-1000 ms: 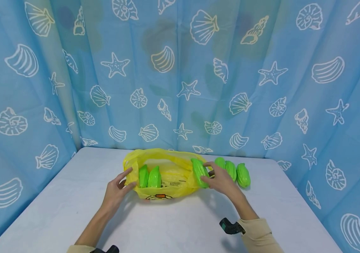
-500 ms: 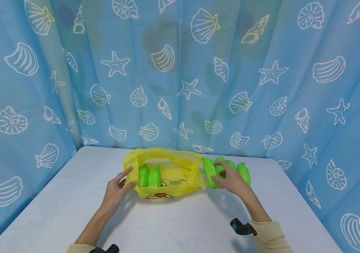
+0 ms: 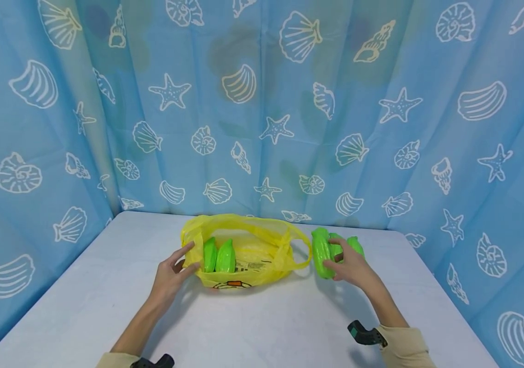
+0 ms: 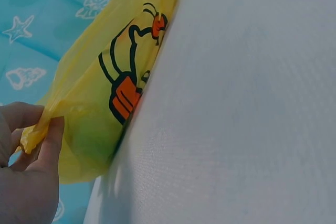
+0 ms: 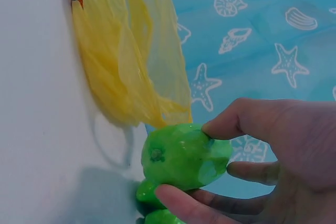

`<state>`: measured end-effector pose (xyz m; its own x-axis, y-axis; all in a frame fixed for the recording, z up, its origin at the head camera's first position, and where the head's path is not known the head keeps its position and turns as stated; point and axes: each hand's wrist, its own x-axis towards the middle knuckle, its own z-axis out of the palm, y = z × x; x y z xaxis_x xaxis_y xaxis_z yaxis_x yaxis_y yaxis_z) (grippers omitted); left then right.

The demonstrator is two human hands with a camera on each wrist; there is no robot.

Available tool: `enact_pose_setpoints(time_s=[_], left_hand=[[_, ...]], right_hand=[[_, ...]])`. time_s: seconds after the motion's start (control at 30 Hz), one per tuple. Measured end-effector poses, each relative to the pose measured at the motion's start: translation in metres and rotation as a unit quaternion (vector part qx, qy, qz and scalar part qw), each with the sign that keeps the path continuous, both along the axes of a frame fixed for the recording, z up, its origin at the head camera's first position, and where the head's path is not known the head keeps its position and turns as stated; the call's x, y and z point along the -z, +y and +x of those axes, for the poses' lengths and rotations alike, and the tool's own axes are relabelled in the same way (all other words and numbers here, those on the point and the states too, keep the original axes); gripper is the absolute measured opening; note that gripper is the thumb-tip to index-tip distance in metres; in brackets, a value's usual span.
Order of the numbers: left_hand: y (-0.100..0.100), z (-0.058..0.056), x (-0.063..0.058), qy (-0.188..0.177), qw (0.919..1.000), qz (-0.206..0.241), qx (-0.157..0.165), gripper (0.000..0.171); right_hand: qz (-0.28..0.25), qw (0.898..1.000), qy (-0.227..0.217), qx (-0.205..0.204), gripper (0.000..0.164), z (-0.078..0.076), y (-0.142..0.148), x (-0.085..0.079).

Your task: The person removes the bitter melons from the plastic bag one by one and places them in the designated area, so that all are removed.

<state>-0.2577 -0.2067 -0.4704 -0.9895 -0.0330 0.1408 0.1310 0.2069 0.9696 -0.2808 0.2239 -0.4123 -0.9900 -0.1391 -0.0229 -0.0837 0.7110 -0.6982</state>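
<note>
A yellow plastic bag (image 3: 248,280) with a printed cartoon figure lies on its side, its mouth gaping. My left hand (image 3: 169,276) pinches its left rim; in the left wrist view, thumb and fingers grip the gathered plastic (image 4: 34,135). Two shiny green ridged gourds (image 3: 226,257) sit inside the bag, towards the left. Just right of the bag's handle loop (image 3: 306,253), my right hand (image 3: 351,266) holds another green gourd (image 3: 320,254) between thumb and fingers. More green gourds (image 3: 356,245) lie behind and right of that hand, partly hidden by it.
A white-covered table (image 3: 262,332) bears everything. Close behind its far edge hangs a blue curtain (image 3: 262,163) with white shell and starfish prints, which also runs along both sides.
My right hand has moved right with the gourd, from the bag's right rim to the gourds beside it. The handle loop now stretches out rightwards. My left hand keeps its place.
</note>
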Motion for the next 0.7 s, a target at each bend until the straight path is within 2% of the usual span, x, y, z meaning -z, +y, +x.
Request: enact_pose_setpoints(time_s=[0.33, 0.7], left_hand=[[0.002, -0.001, 0.0, -0.001, 1.0, 0.004, -0.002, 0.061], [0.001, 0.0, 0.001, -0.003, 0.9999, 0.014, -0.002, 0.062]], right_hand=[[-0.023, 0.999, -0.043, -0.008, 0.075, -0.003, 0.012, 0.004], [0.006, 0.997, -0.075, 0.0, 0.072, -0.005, 0.013, 0.009]])
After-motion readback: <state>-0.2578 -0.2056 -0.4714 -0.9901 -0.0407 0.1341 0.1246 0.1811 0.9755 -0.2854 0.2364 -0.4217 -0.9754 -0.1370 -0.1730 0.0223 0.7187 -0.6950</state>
